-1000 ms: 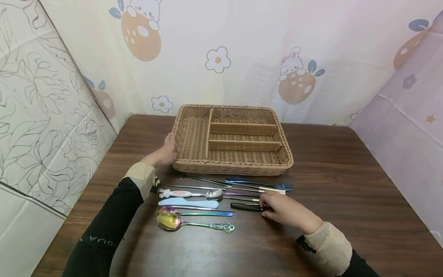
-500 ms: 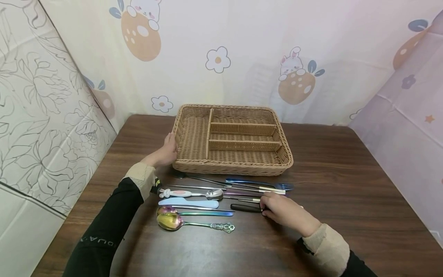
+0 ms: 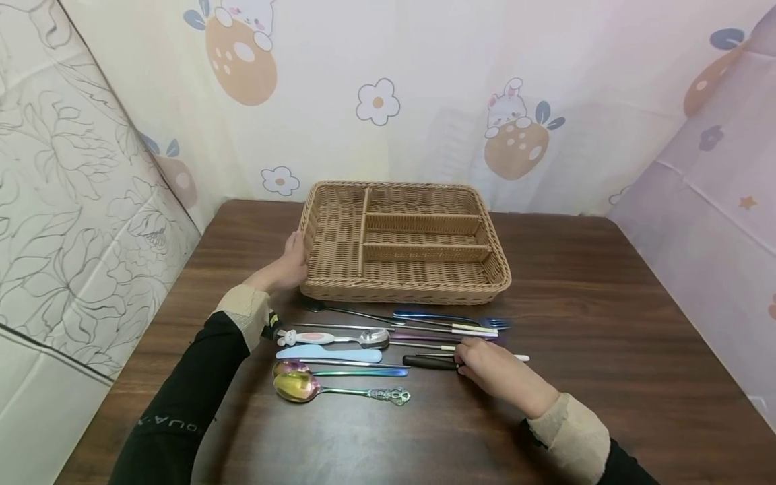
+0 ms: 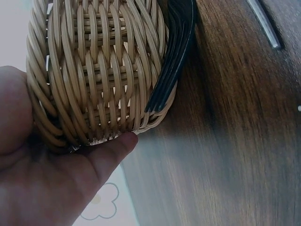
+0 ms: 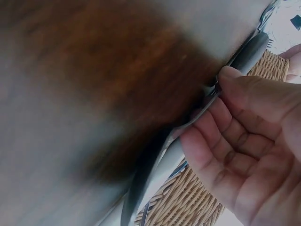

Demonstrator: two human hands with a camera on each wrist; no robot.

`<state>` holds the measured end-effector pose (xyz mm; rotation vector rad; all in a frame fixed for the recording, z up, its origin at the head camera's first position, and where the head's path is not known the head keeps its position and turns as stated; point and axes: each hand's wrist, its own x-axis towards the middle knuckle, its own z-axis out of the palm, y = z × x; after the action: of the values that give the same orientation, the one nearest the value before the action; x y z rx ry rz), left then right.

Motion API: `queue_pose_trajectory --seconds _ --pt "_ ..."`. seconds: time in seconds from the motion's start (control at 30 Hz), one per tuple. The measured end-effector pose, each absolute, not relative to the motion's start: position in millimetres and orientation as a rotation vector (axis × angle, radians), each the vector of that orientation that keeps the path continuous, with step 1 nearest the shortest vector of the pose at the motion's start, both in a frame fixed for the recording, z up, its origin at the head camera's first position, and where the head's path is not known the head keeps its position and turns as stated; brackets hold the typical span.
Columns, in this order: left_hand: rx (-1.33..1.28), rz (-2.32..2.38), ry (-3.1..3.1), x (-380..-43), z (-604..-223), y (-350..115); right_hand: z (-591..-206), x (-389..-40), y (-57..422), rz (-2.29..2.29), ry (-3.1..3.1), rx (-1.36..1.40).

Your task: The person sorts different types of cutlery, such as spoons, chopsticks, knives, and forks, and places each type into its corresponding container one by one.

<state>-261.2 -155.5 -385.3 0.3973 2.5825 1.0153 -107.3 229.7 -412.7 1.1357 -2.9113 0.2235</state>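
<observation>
My left hand (image 3: 289, 265) holds the left end of a wicker cutlery basket (image 3: 406, 294), a digit at the rim and another along the outer wall low down in the left wrist view. Among the cutlery, my right hand (image 3: 494, 372) pinches the metal neck of a black-handled utensil (image 3: 430, 363); thumb and fingertips meet at that neck in the right wrist view, and the hand hides its far end in the head view. A white handle tip (image 3: 521, 358) shows just beyond the right knuckles. A thin metal shaft lies just above the black handle.
Before the basket lie a blue fork (image 3: 498, 323), white-ended pieces (image 3: 475, 332), a rabbit-handled spoon (image 3: 330, 339), a light blue knife (image 3: 327, 353) and an iridescent spoon (image 3: 297, 387). A dark fork (image 4: 171, 61) lies against the basket. Patterned cloth (image 3: 424, 108) hangs behind the table.
The white handle tip has come into view to the right of my right hand, and a thin shaft near the black handle has shifted right. My left hand stays on the basket.
</observation>
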Motion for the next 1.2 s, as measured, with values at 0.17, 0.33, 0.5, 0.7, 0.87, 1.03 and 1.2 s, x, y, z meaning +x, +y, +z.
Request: queue_pose_trajectory --seconds 0.17,0.33,0.5,0.7,0.87,1.03,1.2 --pt "0.399 1.023 2.587 -262 -386 -156 -411 -107 229 0.243 -2.897 1.158" --pt "0.384 1.03 2.572 -262 -386 -156 -409 -107 229 0.266 -2.903 1.177" --pt "0.387 1.032 2.57 -262 -388 -156 -405 -107 229 0.285 -2.905 1.2" --pt "0.395 1.044 2.57 -262 -387 -157 -392 -111 232 0.297 -2.876 1.257" --pt "0.396 1.035 2.571 -263 -385 -156 -380 -117 234 0.273 -2.871 1.269" --pt "0.382 1.038 2.56 -262 -385 -157 -367 -121 236 0.258 -2.87 1.286" --pt "0.383 1.031 2.564 -261 -386 -157 -355 -124 239 0.257 -2.861 1.298"
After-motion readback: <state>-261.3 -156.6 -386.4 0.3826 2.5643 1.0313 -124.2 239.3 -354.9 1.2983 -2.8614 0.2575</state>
